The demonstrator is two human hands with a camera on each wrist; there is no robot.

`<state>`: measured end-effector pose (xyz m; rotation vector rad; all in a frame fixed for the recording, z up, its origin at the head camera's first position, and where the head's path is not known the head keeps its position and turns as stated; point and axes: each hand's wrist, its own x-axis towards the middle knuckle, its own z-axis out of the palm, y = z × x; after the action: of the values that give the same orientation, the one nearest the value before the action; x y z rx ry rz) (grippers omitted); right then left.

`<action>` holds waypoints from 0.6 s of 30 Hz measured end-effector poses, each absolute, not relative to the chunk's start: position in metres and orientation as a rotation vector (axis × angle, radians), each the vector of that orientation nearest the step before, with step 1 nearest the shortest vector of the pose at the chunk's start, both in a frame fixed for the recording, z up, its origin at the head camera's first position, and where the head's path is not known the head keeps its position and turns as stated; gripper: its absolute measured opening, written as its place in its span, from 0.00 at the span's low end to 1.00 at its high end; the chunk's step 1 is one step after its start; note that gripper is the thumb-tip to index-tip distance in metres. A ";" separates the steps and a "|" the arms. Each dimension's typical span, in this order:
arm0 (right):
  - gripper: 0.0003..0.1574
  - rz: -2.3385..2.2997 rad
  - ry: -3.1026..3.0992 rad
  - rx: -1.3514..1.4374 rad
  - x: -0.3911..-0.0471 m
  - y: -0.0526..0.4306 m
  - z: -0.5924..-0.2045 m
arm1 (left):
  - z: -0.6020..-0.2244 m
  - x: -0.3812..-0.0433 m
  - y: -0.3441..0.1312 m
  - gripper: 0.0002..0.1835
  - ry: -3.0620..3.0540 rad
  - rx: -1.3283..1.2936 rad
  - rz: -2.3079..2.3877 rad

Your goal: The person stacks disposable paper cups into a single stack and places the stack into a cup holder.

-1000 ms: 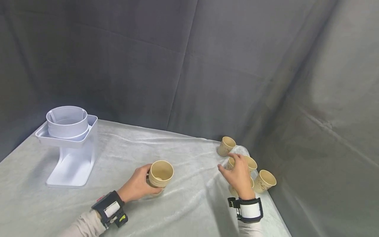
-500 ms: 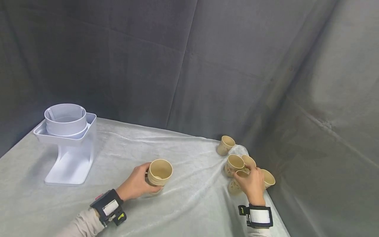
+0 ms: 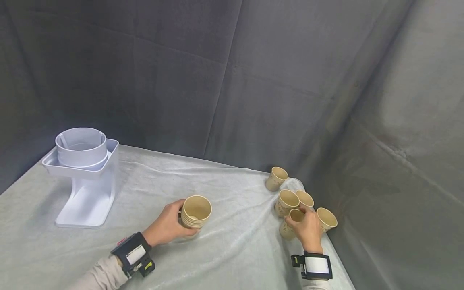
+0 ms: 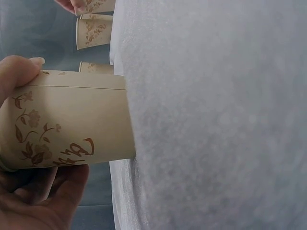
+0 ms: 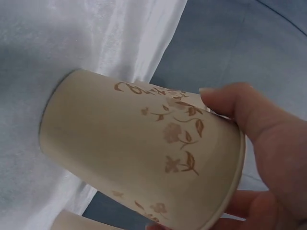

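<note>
My left hand (image 3: 167, 224) grips a nested stack of beige paper cups (image 3: 197, 210) near the middle of the cloth, mouths up. In the left wrist view, the thumb and fingers wrap the top end of the stack's outer cup (image 4: 72, 120), printed with brown flowers. At the right, my right hand (image 3: 309, 230) holds a single paper cup (image 3: 286, 230) by its upper part. The right wrist view has this cup (image 5: 139, 148) standing on the cloth, thumb on one side near the rim and fingers on the other, partly hidden behind it.
Several more paper cups stand around the right hand: one cup (image 3: 285, 203) just behind, another (image 3: 305, 198) beside it, one (image 3: 327, 219) to the right, one (image 3: 277, 179) farthest back. A white stand (image 3: 87, 197) with a round container (image 3: 81, 151) is at left. Grey curtains (image 3: 163, 80) enclose the table.
My right hand has moved right and nearer from over the cups with fingers spread, and now grips the nearest single cup. The left hand and its stack stay almost still.
</note>
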<state>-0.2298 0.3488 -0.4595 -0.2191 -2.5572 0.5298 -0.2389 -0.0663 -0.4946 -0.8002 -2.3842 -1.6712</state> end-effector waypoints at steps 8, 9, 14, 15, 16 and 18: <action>0.36 0.573 -2.557 -0.244 -0.229 0.351 -0.460 | -0.495 -0.239 -0.066 0.39 -2.380 -0.803 -1.671; 0.36 0.575 -2.557 -0.248 -0.229 0.351 -0.460 | -0.495 -0.239 -0.066 0.39 -2.383 -0.802 -1.671; 0.35 0.574 -2.553 -0.250 -0.226 0.347 -0.456 | -0.495 -0.239 -0.066 0.39 -2.380 -0.818 -1.681; 0.35 0.574 -2.549 -0.243 -0.225 0.346 -0.455 | -0.494 -0.238 -0.066 0.39 -2.378 -0.817 -1.687; 0.35 0.572 -2.546 -0.237 -0.225 0.345 -0.454 | -0.494 -0.238 -0.066 0.39 -2.371 -0.824 -1.692; 0.35 0.578 -2.537 -0.218 -0.224 0.342 -0.451 | -0.494 -0.238 -0.067 0.39 -2.362 -0.831 -1.696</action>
<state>-0.2240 0.3418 -0.4513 -0.2178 -2.5370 0.5783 -0.2380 -0.0665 -0.4938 -0.8309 -2.3621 -1.6963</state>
